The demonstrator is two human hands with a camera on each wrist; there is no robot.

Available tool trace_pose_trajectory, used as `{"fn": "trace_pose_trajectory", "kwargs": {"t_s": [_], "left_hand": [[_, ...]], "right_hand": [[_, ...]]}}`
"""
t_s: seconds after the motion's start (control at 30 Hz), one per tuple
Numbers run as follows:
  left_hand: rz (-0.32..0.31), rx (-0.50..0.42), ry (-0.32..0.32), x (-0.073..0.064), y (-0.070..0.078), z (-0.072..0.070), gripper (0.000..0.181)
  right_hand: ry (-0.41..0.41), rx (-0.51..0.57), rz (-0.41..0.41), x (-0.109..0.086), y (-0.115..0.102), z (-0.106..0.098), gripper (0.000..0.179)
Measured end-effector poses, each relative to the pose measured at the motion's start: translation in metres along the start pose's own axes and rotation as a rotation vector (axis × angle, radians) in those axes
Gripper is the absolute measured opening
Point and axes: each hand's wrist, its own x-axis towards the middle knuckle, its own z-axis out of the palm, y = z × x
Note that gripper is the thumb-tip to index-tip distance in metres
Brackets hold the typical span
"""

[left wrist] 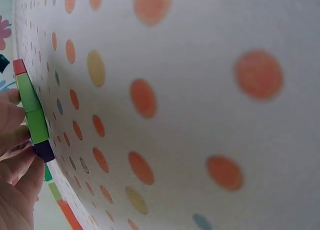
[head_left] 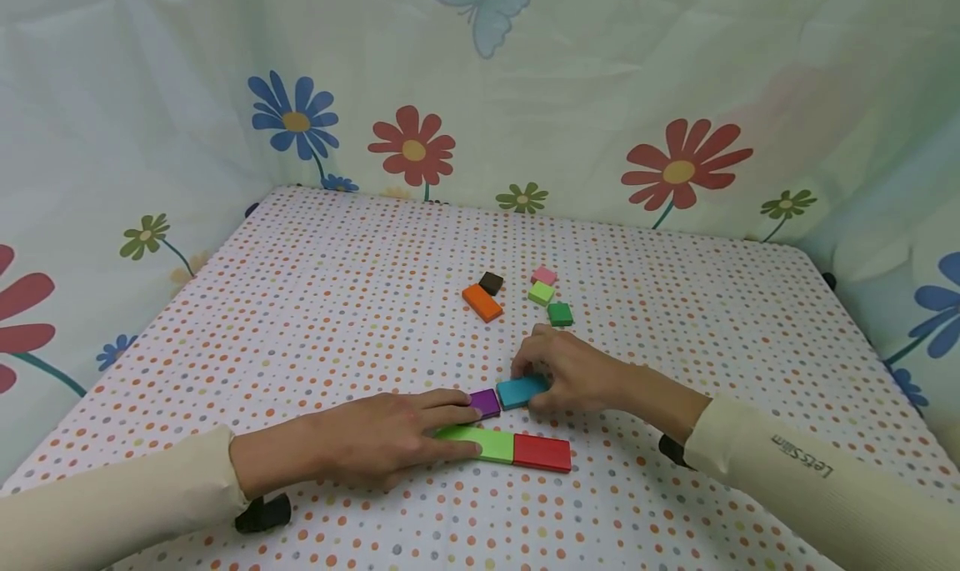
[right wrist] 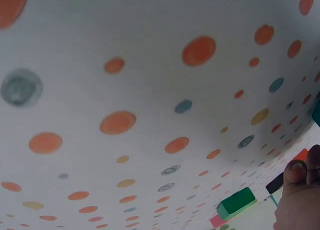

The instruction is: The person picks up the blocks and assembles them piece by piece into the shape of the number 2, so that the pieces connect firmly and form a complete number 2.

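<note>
My right hand (head_left: pixel 573 373) grips a blue rectangular block (head_left: pixel 519 392) between thumb and fingers on the dotted cloth. Just left of it, a small gap away, lies a purple block (head_left: pixel 487 403). With fingers mostly extended, my left hand (head_left: pixel 378 439) touches the purple block and a light green strip (head_left: pixel 491 443). In the left wrist view the light green strip (left wrist: pixel 35 122) appears as two pieces end to end, partly covered from above by my fingers. A red block (head_left: pixel 542 453) adjoins its right end. The right wrist view shows only part of my right hand (right wrist: pixel 300 200).
Farther back lie an orange block (head_left: pixel 482 303), a dark brown block (head_left: pixel 491 283), a pink block (head_left: pixel 543 275), a small light green block (head_left: pixel 541 293) and a dark green block (head_left: pixel 559 313). A flowered curtain (head_left: pixel 570 96) stands behind the table's far edge.
</note>
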Motion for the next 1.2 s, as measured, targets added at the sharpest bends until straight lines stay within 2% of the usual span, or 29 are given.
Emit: {"fn": "trace_pose_trajectory", "kwargs": {"t_s": [0.27,0.7,0.97,1.2], "left_hand": [[-0.011,-0.012,-0.027,-0.001,0.001,-0.002,0.065],[-0.006,-0.007,-0.043,-0.001,0.0,-0.001,0.071],[-0.007,-0.019,-0.041,-0.001,0.0,-0.001,0.071],[-0.015,-0.036,-0.046,0.0,0.0,-0.001,0.069]], "right_hand": [[-0.004,0.01,-0.043,0.0,-0.002,0.004,0.025],[-0.042,0.039,0.034,0.001,-0.008,0.006,0.028],[-0.051,0.044,0.071,-0.001,-0.007,0.003,0.066],[-0.017,0.041,0.106,-0.004,0.001,-0.007,0.09]]}}
